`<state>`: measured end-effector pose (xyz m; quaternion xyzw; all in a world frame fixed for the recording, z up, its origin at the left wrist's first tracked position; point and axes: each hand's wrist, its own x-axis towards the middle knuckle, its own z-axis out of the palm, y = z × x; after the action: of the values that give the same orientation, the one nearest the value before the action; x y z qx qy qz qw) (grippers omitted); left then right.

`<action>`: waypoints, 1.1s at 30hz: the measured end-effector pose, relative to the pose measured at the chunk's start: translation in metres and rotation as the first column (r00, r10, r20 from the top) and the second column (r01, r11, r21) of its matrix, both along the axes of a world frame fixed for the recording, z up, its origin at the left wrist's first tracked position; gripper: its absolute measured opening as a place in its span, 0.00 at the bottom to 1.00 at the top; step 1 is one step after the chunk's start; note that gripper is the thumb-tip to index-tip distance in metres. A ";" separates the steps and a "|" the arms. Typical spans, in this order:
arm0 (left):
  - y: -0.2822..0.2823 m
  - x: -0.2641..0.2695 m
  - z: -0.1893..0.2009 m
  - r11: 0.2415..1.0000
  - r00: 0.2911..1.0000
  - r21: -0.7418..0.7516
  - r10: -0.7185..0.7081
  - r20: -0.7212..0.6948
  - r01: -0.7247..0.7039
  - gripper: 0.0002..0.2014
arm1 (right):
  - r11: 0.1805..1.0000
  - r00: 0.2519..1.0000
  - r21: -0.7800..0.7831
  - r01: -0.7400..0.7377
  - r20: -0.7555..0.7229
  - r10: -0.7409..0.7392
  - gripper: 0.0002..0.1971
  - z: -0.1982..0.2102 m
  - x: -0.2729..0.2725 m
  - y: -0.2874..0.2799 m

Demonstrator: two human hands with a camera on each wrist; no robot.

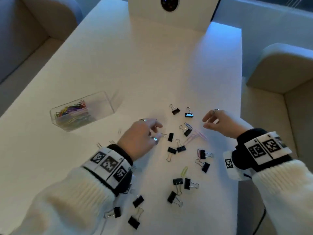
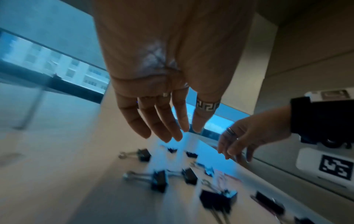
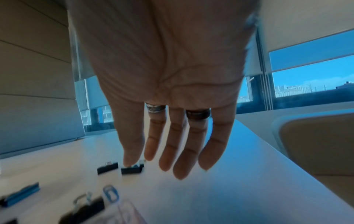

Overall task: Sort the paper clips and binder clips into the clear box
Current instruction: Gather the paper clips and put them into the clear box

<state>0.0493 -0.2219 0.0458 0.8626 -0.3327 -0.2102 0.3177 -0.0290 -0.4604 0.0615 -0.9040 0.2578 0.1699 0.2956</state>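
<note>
A clear box [image 1: 108,102] on the white table's left side holds coloured paper clips [image 1: 72,111] at one end. Several black binder clips [image 1: 170,136] lie scattered in the middle and near part of the table, with pink paper clips [image 1: 194,135], a blue one [image 1: 188,125] and a yellow one [image 1: 184,171] among them. My left hand [image 1: 144,134] hovers over the table beside one binder clip, its fingers [image 2: 162,128] straight and empty. My right hand [image 1: 218,122] hovers to the right of the clips, fingers [image 3: 180,159] extended and holding nothing.
A white upright stand with a dark lens [image 1: 169,4] rises at the table's far end. Padded seats [image 1: 279,68] flank the table on both sides. The table's right edge [image 1: 241,99] runs close to my right hand. More small clips [image 1: 99,145] lie left of my left wrist.
</note>
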 end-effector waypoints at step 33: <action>-0.052 -0.018 -0.008 0.916 0.698 -0.202 0.107 -0.708 -0.345 0.11 | 0.973 0.977 0.139 -0.187 0.133 0.169 0.05 -0.045 -0.018 -0.022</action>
<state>0.0309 -0.2743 0.0378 0.6952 -0.1116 -0.4145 0.5766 -0.0474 -0.4821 0.0170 -0.9072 0.1438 0.1600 0.3616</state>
